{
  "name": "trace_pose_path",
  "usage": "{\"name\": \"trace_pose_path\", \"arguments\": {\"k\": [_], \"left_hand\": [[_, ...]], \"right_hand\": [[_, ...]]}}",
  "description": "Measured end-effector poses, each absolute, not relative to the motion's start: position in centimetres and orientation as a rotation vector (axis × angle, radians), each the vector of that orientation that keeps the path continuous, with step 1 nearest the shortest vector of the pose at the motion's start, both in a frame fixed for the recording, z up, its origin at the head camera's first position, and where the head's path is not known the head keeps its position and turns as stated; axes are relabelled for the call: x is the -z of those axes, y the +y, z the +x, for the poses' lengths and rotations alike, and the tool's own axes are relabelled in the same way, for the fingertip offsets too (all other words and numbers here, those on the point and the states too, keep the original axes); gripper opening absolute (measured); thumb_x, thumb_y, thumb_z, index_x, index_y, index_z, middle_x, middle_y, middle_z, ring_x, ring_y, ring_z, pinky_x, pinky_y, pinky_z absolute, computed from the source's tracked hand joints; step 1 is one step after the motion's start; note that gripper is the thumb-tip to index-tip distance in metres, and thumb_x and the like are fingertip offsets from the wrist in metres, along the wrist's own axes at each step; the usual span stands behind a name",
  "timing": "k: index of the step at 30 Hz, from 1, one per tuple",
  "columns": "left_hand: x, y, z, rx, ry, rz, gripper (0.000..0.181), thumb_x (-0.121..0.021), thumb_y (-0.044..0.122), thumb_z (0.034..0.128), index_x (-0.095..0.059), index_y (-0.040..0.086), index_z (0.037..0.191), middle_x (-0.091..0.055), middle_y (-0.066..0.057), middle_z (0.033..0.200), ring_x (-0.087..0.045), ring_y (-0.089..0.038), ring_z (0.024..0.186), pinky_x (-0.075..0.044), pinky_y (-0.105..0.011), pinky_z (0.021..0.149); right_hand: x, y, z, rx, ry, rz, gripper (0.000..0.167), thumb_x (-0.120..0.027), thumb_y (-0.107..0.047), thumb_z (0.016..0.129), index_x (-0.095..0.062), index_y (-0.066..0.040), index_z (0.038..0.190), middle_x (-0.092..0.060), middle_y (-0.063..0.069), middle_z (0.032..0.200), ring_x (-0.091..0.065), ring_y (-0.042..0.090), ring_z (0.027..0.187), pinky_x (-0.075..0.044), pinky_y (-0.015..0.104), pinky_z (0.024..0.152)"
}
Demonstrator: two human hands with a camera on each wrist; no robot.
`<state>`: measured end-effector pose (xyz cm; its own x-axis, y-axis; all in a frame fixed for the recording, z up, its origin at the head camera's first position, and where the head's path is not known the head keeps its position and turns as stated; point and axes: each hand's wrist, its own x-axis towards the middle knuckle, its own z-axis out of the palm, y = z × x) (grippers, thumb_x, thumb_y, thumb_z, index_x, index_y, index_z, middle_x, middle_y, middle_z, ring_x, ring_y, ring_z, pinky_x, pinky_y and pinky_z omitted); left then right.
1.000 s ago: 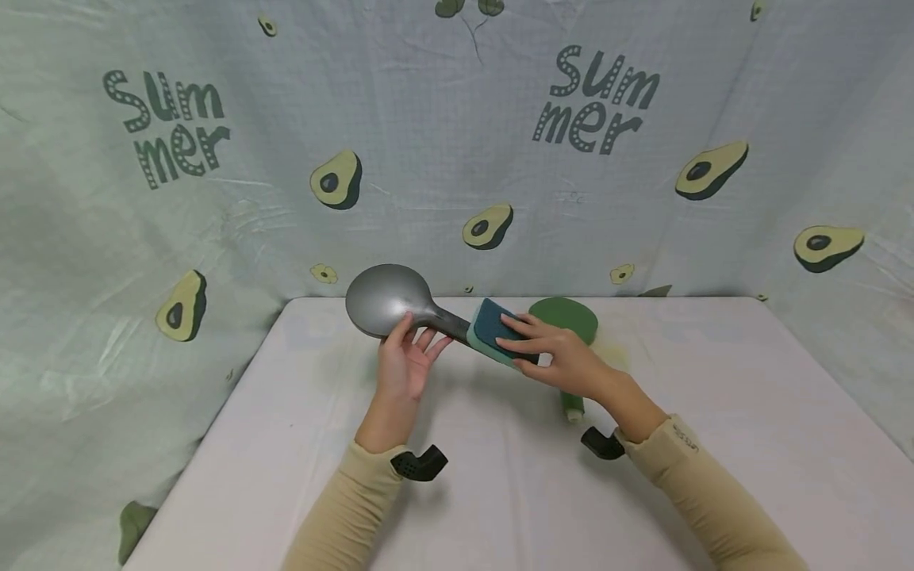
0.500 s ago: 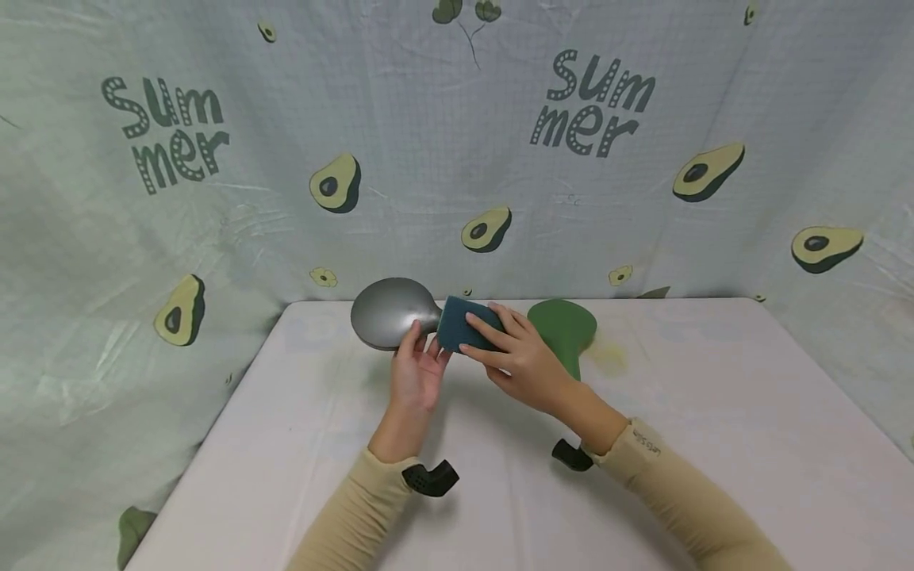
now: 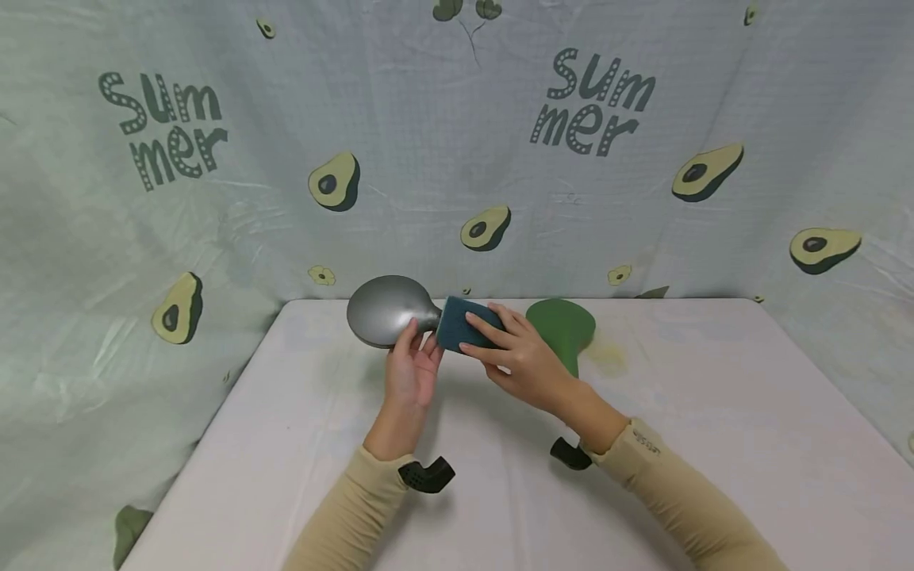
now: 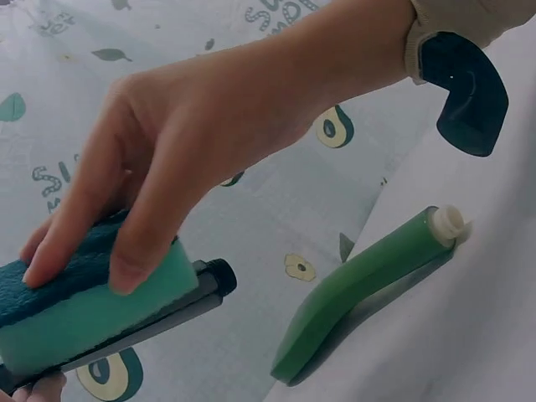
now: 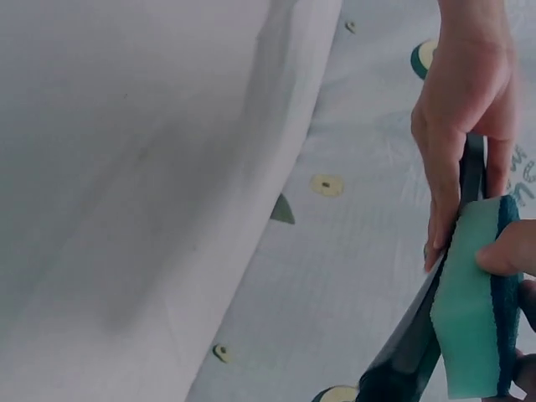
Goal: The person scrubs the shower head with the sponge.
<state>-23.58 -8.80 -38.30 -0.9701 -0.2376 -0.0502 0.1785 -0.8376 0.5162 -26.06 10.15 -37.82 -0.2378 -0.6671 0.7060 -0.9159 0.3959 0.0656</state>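
Observation:
A grey hand shower head [image 3: 389, 311] is held up above the table, its oval head to the left. My left hand [image 3: 410, 385] grips it near the neck, the thumb on the near side. With my right hand [image 3: 531, 366] I hold a two-layer sponge [image 3: 464, 325] against its handle; the dark blue scouring side faces up. In the left wrist view the light green foam [image 4: 100, 314] of that sponge lies along the handle, and the threaded end [image 4: 219, 276] pokes out beyond it. Part of the handle is covered by sponge and fingers.
On the white-covered table [image 3: 485, 507], behind my right hand, lies a green shower head [image 3: 560, 323] with a pale threaded end [image 4: 448, 223]. A cloth with avocado prints [image 3: 428, 143] hangs behind the table. Black wrist mounts [image 3: 427, 476] stick out from both sleeves.
My right hand has slid the sponge left along the handle, from near its end towards the neck. The grey shower head has dropped slightly. In the last half second little has moved.

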Motion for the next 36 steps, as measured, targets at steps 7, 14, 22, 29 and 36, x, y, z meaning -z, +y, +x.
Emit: {"name": "trace_pose_path", "arguments": {"k": [7,14,22,29,36], "left_hand": [[38.3,-8.4,-23.4,2.801,-0.83,0.153,0.031,-0.048,0.008,0.1082,-0.04,0.0,0.138,-0.063,-0.007,0.111,-0.071,-0.016,0.08,-0.057,-0.025,0.074],[37.1,-9.7,-23.9,2.749,-0.825,0.236,0.049,-0.048,0.009,0.1082,-0.028,-0.004,0.151,-0.054,-0.016,0.13,-0.063,-0.035,0.118,-0.05,-0.042,0.098],[37.0,-10.0,-23.8,2.767,-0.83,0.212,0.036,-0.051,0.009,0.1067,-0.041,-0.003,0.14,-0.067,-0.008,0.109,-0.073,-0.025,0.095,-0.045,-0.047,0.1],[37.8,-9.4,-23.8,2.827,-0.92,0.122,0.036,-0.048,0.005,0.1066,-0.039,-0.003,0.14,-0.065,-0.008,0.115,-0.074,-0.023,0.093,-0.054,-0.041,0.091],[37.7,-9.3,-23.2,2.838,-0.992,0.046,0.045,-0.046,-0.001,0.1055,-0.033,-0.003,0.148,-0.065,-0.011,0.118,-0.074,-0.021,0.092,-0.059,-0.037,0.082]], "right_hand": [[37.6,10.1,-25.7,-0.417,-1.996,1.347,0.046,-0.089,-0.001,0.076,-0.078,-0.011,0.12,-0.062,0.019,0.139,-0.051,0.048,0.13,-0.044,0.056,0.106],[38.1,12.5,-26.2,-0.366,-1.999,1.386,0.053,-0.091,0.003,0.07,-0.079,-0.011,0.119,-0.062,0.018,0.138,-0.051,0.048,0.13,-0.044,0.057,0.105],[39.1,14.4,-26.7,-0.644,-2.135,1.342,0.045,-0.083,0.006,0.078,-0.078,-0.008,0.12,-0.059,0.023,0.14,-0.047,0.053,0.133,-0.043,0.062,0.103],[38.0,13.8,-27.5,-1.063,-2.253,1.363,0.04,-0.074,0.004,0.088,-0.071,-0.001,0.128,-0.053,0.022,0.146,-0.042,0.052,0.137,-0.042,0.061,0.105],[36.9,14.1,-28.4,-1.482,-2.419,1.304,0.043,-0.062,-0.008,0.103,-0.057,-0.004,0.145,-0.048,0.013,0.154,-0.047,0.03,0.141,-0.045,0.044,0.106]]}}
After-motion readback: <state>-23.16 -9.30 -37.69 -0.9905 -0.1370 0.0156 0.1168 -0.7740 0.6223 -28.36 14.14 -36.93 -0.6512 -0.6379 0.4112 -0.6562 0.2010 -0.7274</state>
